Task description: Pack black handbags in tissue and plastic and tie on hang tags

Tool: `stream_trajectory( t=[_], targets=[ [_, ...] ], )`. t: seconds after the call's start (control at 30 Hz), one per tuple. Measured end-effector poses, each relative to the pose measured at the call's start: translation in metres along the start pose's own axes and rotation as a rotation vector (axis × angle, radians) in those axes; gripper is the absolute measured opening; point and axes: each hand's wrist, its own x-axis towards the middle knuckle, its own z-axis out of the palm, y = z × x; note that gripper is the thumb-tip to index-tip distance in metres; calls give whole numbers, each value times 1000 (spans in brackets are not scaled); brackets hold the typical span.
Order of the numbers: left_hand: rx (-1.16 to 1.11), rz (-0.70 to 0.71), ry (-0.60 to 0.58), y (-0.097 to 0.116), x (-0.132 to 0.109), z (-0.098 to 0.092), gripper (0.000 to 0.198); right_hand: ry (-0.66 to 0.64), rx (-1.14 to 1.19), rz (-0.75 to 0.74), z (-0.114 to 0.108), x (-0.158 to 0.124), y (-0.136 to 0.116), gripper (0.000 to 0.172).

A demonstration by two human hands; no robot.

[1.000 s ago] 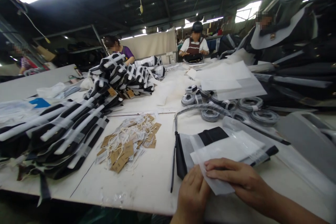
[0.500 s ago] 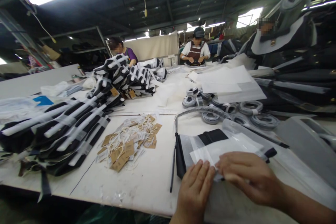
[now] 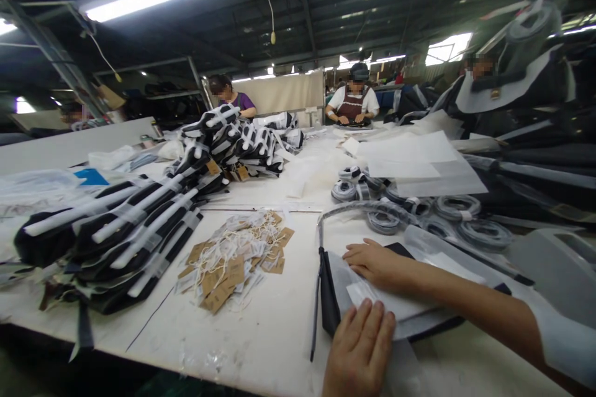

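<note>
While the right hand (image 3: 372, 262) lies palm-down on the thin translucent white wrapping sheet (image 3: 395, 307), fingers straight and nearly together with nothing pinched, the left hand (image 3: 361, 347) sits flat at the sheet's near edge, fingers close together, also gripping nothing. Sheet covers the flat black folded fabric piece (image 3: 331, 304), near the front edge of the white worktable (image 3: 261, 335), just right of the loose pile of brown card hang tags with white strings (image 3: 233, 260). A thin black strap (image 3: 317, 298) runs along the piece's left side.

Reads as a smoothing/flattening step. To do it well, my take: left hand anchors the near edge, right hand strokes outward with flat fingers and light pressure, so the sheet neither wrinkles nor slides off the black piece. Keep clear of the strap.

Delta vs 0.5 s ago: right hand was bunched over the sheet's near corner, right beside the left. Now it's stretched to the far-left part, forearm across the sheet. Left hand sits lower, mostly off the sheet. Tags and the grey coiled webbing rolls (image 3: 459, 206) unmoved.
</note>
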Motion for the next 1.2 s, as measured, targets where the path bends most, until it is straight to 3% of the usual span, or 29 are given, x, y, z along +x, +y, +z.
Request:
stream_trajectory(
  t=[0.17,0.3,0.4,0.5,0.63,0.73,0.83,0.93,1.1,1.2],
  targets=[
    [-8,-27,27,1,-2,4,38,17,12,-44,4,8,1,32],
    [-28,-24,-15,2,-7,5,38,73,39,-43,-3,-8,0,35],
    [-47,-39,-70,3,-10,4,36,322,76,-66,-4,-45,-8,37],
    [-72,-64,-109,4,-12,2,37,607,61,-191,9,-97,-17,34],
    [-110,-90,-146,5,-12,0,39,661,-36,-286,49,-161,-28,44],
    [-109,-88,-164,6,-11,-2,44,724,-87,-248,71,-178,-33,56],
    [-100,-73,-155,7,-10,-3,48,775,-142,-227,69,-163,-37,62],
    [-68,-64,-137,7,-9,-3,46,708,-144,-183,49,-129,-37,51],
    [-18,-44,-107,7,-7,-1,45,426,-67,10,18,-65,-28,41],
    [-17,-46,-89,7,-8,1,44,225,-9,24,12,-39,-21,41]
  ],
)
